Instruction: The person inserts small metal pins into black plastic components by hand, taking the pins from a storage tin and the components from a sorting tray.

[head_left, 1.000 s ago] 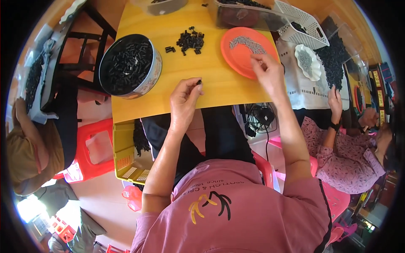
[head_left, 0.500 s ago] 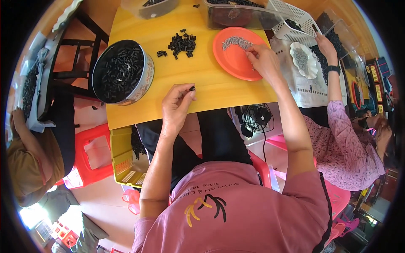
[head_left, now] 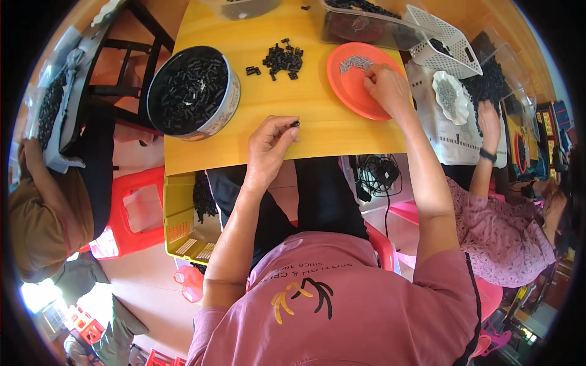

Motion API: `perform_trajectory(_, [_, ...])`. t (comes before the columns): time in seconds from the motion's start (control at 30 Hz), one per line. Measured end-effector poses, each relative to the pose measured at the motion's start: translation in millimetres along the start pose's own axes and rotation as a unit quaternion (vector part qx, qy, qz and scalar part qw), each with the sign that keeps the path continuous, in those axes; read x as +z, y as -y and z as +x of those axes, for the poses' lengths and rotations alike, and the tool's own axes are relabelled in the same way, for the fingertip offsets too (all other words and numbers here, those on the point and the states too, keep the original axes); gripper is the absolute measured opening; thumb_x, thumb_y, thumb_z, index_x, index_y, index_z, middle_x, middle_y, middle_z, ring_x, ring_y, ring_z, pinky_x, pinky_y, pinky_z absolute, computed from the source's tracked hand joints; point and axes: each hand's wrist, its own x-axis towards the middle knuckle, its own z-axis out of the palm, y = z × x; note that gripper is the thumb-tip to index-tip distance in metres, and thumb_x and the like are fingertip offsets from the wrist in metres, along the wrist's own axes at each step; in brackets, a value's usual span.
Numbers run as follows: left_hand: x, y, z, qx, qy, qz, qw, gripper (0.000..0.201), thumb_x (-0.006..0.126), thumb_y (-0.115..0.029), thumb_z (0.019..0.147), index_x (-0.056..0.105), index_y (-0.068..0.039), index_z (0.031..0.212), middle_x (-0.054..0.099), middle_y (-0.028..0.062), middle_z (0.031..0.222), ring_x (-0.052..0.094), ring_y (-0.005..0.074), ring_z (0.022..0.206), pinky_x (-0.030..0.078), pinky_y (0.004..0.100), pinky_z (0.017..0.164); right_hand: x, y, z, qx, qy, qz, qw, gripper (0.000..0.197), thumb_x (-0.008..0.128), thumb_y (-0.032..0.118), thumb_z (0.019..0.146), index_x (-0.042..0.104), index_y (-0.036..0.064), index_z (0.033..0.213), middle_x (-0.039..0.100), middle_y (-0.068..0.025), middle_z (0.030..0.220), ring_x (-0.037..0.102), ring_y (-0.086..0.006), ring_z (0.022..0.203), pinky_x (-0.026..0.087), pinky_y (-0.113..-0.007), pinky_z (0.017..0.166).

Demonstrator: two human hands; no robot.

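Left hand (head_left: pixel 267 148) was up near the front edge of the yellow bench (head_left: pixel 262 100), its fingers (head_left: pixel 282 121) clamped on a small black piece (head_left: pixel 295 124). Right hand (head_left: pixel 390 91) was over the red plate (head_left: pixel 346 87), fingers bunched beside the little grey bits (head_left: pixel 356 63); couldn't tell if they'd pinched one. That plate sat tight to the right edge, and a round tin (head_left: pixel 234 100) hid part of the left edge. Decent room in the middle tbh: a wide strip of bench ran between tin and plate, with the black pile (head_left: pixel 284 60) farther back and a clear bin (head_left: pixel 366 29) behind the plate.
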Motion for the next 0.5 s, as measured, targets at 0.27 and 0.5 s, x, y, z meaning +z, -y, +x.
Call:
perform_trajectory(0.27, [-1,-3,0,-0.040,-0.026,-0.070,0.996,0.021,0.062,-0.002,0.093,0.059,0.002,0.113,0.064,0.0057,0.099,0.061,0.0114,0.084,0.050,0.0250,0.079,-5,37,-18,0.018,0.004,0.279,0.960,0.012,0.068,0.013,0.087,0.065,0.0026,0.092,0.067,-0.0058,0.080,0.063,-0.0126,0.070,0.048,-0.026,0.063])
perform_trajectory(0.5, [-6,-4,0,-0.041,0.001,-0.061,0.997,0.019,0.063,-0.003,0.093,0.059,0.001,0.111,0.065,0.0057,0.097,0.061,0.0113,0.084,0.050,0.0248,0.078,-12,113,-55,-0.007,0.207,0.582,0.786,0.013,0.068,0.011,0.090,0.064,0.0028,0.099,0.062,0.0043,0.078,0.054,-0.0019,0.069,0.041,-0.019,0.059])
